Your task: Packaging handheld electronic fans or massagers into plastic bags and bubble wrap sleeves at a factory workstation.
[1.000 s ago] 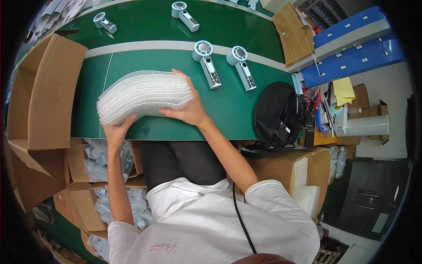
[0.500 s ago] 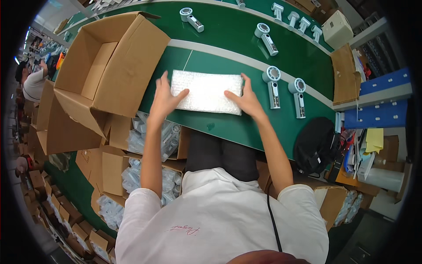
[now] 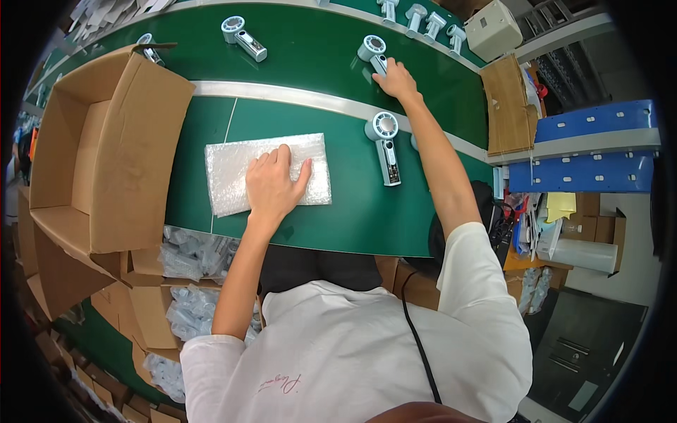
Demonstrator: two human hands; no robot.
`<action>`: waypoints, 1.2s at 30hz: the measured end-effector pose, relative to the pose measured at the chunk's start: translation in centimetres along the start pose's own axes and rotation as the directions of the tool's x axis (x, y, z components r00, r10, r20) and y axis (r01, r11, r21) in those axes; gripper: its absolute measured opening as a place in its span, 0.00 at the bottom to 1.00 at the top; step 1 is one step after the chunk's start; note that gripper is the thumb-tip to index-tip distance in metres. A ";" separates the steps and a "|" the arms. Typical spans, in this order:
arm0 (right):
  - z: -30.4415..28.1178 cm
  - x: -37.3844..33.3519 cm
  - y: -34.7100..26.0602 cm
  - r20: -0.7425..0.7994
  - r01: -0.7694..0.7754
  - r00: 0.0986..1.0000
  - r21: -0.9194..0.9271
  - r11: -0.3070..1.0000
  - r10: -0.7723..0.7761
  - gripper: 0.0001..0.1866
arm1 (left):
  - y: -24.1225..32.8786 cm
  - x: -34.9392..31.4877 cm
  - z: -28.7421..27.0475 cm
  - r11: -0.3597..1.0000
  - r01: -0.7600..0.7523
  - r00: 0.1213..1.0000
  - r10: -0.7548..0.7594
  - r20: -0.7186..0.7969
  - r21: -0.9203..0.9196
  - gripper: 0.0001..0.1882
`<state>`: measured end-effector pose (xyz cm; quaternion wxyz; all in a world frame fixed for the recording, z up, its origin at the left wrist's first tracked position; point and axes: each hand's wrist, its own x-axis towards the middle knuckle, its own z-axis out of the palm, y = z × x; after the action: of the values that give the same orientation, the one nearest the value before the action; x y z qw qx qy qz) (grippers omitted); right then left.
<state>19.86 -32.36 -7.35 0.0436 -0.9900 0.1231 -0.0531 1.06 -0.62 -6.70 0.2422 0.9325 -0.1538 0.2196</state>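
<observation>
A flat bubble-wrap pouch [image 3: 229, 173] lies on the green worktable [image 3: 310, 229]. My left hand [image 3: 271, 187] rests on top of it, palm down, fingers spread apart. My right hand [image 3: 400, 83] reaches across to the green conveyor strip, where its thumb and fingers close round the handle of a pale blue handheld fan [image 3: 372, 48]. Part of that handle is hidden by the fingers. Another handheld fan [image 3: 386, 127] lies on the worktable, left of my right forearm. The forearm covers most of one more fan beside it.
A large open carton [image 3: 134, 162] stands at the left. More fans, including a handheld fan [image 3: 245, 39], lie on the conveyor strip [image 3: 310, 60]. Several stand at the back near a cream box [image 3: 493, 29]. Boxes of wrapped items [image 3: 194, 310] sit below the table's left edge.
My right hand has left the pouch's right edge and stretched out to a fan on the conveyor strip. My left hand has moved onto the pouch's top. The view has swung right.
</observation>
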 end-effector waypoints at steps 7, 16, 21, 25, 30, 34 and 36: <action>-6.6 -6.9 5.1 0.019 0.111 0.983 0.731 0.673 -0.183 0.24 | 0.4 -0.2 0.1 0.999 0.018 1.000 -0.018 -0.006 0.036 0.18; -4.9 -23.8 14.5 -0.397 -0.049 0.841 0.619 0.784 0.367 0.21 | 0.0 0.0 -0.1 0.995 -0.057 0.998 0.056 0.018 0.079 0.20; 0.8 -26.0 15.7 -0.354 -0.212 0.803 0.582 0.785 0.479 0.22 | -0.2 0.6 -0.3 0.997 -0.019 0.995 0.011 0.102 0.073 0.21; 1.4 -25.8 13.9 -0.506 -0.217 0.764 0.381 0.899 0.399 0.23 | 0.0 2.5 -2.0 0.994 0.108 0.939 -0.109 0.327 0.020 0.21; 0.8 -26.7 14.0 -0.478 -0.158 0.718 0.596 0.787 0.506 0.24 | 0.1 11.7 -1.1 0.992 0.126 0.945 -0.122 0.303 0.005 0.20; 1.1 -26.4 14.5 -0.504 -0.150 0.735 0.531 0.834 0.453 0.22 | -4.5 19.1 5.6 0.956 0.130 0.863 -0.240 0.445 0.264 0.32; 2.2 -26.1 15.0 -0.527 -0.152 0.737 0.480 0.864 0.423 0.22 | -7.7 20.8 9.1 0.930 0.111 0.831 -0.280 0.481 0.351 0.36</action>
<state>-8.59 -40.18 -13.45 0.2131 -0.8538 0.2717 -0.3897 24.96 -2.62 -6.75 0.0639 0.9936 -0.0802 -0.0470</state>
